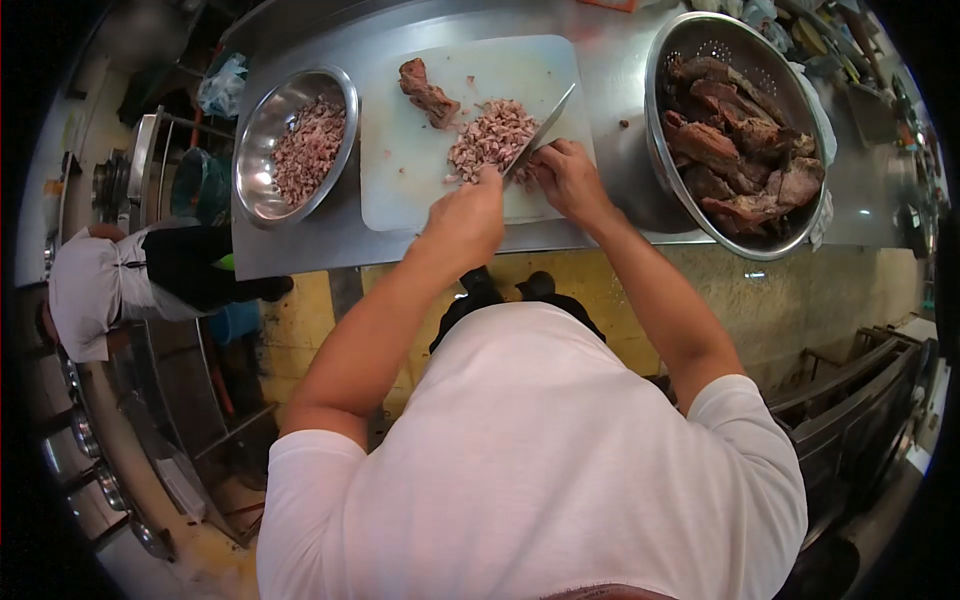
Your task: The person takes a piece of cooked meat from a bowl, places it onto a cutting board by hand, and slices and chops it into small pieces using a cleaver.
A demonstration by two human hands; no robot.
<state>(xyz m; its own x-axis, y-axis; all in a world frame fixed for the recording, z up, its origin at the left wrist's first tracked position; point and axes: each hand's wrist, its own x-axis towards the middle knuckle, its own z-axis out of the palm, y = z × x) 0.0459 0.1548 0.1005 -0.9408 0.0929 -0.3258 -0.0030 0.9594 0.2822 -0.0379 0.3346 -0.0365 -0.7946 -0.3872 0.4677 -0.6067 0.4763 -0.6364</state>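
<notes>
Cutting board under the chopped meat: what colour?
The cutting board is off-white, shown in the head view.

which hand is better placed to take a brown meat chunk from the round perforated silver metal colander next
Right, most likely. The right hand is nearer the colander, on the same side, while the left hand is farther away and appears closed around the handle of the silver-bladed knife.
</notes>
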